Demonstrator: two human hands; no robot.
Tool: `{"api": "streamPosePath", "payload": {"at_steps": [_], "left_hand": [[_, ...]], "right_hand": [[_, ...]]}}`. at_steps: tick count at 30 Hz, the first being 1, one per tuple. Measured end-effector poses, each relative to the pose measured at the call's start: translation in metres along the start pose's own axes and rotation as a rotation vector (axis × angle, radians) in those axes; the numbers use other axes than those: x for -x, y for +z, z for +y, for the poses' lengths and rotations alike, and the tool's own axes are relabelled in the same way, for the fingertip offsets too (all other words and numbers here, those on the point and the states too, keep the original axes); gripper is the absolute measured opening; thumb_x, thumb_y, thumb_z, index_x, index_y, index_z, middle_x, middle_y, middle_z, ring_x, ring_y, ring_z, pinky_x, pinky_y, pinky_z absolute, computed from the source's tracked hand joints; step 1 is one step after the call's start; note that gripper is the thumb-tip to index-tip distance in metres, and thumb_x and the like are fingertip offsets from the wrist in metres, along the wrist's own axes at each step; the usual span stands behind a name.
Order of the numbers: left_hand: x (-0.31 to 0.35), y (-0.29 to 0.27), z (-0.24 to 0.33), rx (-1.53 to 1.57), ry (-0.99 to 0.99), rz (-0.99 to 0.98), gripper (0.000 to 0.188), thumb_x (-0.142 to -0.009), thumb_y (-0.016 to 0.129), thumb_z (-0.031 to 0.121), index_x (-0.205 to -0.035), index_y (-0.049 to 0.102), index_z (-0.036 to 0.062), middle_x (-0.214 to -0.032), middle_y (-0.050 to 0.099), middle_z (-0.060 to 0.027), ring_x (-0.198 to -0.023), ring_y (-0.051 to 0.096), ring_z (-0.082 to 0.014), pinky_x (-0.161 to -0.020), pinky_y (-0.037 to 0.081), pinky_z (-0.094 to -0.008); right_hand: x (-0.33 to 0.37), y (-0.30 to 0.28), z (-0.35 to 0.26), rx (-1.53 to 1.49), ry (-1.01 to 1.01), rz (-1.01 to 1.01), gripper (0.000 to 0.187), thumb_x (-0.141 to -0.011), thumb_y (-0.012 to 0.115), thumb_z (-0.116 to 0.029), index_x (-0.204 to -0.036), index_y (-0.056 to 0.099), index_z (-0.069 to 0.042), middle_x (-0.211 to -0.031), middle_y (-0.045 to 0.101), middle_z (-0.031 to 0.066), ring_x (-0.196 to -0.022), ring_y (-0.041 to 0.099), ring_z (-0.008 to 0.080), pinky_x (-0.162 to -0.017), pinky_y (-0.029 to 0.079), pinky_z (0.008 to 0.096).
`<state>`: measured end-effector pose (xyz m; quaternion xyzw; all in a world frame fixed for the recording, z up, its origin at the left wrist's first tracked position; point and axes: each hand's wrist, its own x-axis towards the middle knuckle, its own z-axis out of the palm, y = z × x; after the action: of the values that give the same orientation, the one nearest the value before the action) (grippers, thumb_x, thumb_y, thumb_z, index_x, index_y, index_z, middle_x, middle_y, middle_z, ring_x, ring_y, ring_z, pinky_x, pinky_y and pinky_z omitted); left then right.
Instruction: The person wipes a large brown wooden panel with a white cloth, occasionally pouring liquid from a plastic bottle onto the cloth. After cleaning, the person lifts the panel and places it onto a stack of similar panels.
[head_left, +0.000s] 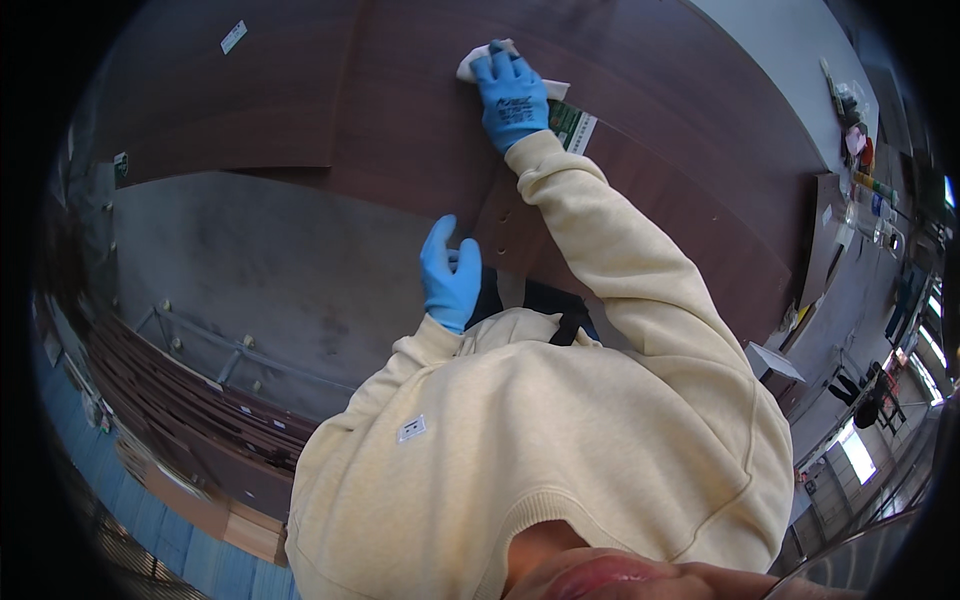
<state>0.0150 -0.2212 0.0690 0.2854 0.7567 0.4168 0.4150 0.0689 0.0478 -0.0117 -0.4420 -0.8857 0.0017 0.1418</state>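
My right hand (pixel 514 100), in a blue glove, presses a white cloth (pixel 557 90) against a dark reddish-brown panel (pixel 410 120). Parts of the cloth stick out on both sides of the fingers. Just below that wrist lies a green and white label or packet (pixel 574 127), partly covered by the hand and sleeve. My left hand (pixel 450 277), also blue-gloved, is held near my body at the panel's near edge. Its index finger and thumb are apart, the other fingers are curled, and I see nothing in it.
Another brown panel (pixel 230 90) with a small white sticker lies at the left. A narrower brown board (pixel 660 195) lies at the right. Stacked brown boards (pixel 190 425) stand at the lower left beside a metal frame (pixel 240 350). Bottles and tools (pixel 870 210) crowd a far-right bench.
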Motion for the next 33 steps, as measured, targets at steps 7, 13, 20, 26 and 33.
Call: {"api": "streamPosePath", "payload": {"at_steps": [7,13,20,26,33], "left_hand": [[0.016,0.032,-0.077,-0.113,0.190,0.059,0.064,-0.100,0.058,0.008,-0.159,0.034,-0.0012,-0.155,0.047,-0.0220,-0.137,0.053,-0.0331,-0.113,0.046,-0.0425],[0.001,0.033,-0.050,0.605,-0.453,-0.039,0.053,-0.097,0.059,-0.003,-0.148,0.046,0.0030,-0.140,0.056,-0.0165,-0.123,0.061,-0.0246,-0.089,0.060,-0.0366],[0.009,0.044,-0.124,0.681,-0.521,-0.252,0.045,-0.107,0.051,0.029,-0.148,0.050,0.0106,-0.144,0.059,-0.0098,-0.134,0.056,-0.0249,-0.109,0.048,-0.0449],[0.007,0.035,-0.067,1.129,-0.685,-0.201,0.025,-0.100,0.069,0.012,-0.124,0.062,0.0111,-0.116,0.069,-0.0026,-0.103,0.071,-0.0198,-0.081,0.065,-0.0396],[0.004,0.032,-0.054,0.843,-0.663,-0.215,0.029,-0.105,0.066,0.026,-0.127,0.059,0.0089,-0.119,0.070,-0.0071,-0.103,0.072,-0.0221,-0.086,0.064,-0.0394]], "right_hand": [[-0.029,-0.003,0.013,-0.144,-0.002,0.090,0.047,-0.082,0.067,-0.003,-0.126,0.062,-0.018,-0.142,0.061,0.0130,-0.118,0.064,0.0374,-0.099,0.053,0.0485],[-0.036,0.004,0.000,-0.224,0.119,0.211,0.033,-0.084,0.061,-0.004,-0.115,0.067,-0.015,-0.122,0.067,0.0168,-0.101,0.066,0.0410,-0.089,0.055,0.0505],[0.094,-0.041,-0.153,-0.634,-0.081,-0.674,0.059,-0.082,0.066,0.000,-0.138,0.061,-0.016,-0.151,0.053,0.0165,-0.127,0.059,0.0389,-0.107,0.050,0.0531],[0.036,-0.030,-0.117,-1.226,-0.159,-0.151,0.045,-0.079,0.066,0.007,-0.119,0.075,-0.012,-0.118,0.074,0.0160,-0.112,0.070,0.0348,-0.099,0.057,0.0414],[-0.148,0.011,0.003,-0.534,0.327,0.173,0.038,-0.084,0.056,-0.001,-0.117,0.070,-0.014,-0.140,0.060,0.0195,-0.124,0.058,0.0426,-0.105,0.048,0.0489]]}}
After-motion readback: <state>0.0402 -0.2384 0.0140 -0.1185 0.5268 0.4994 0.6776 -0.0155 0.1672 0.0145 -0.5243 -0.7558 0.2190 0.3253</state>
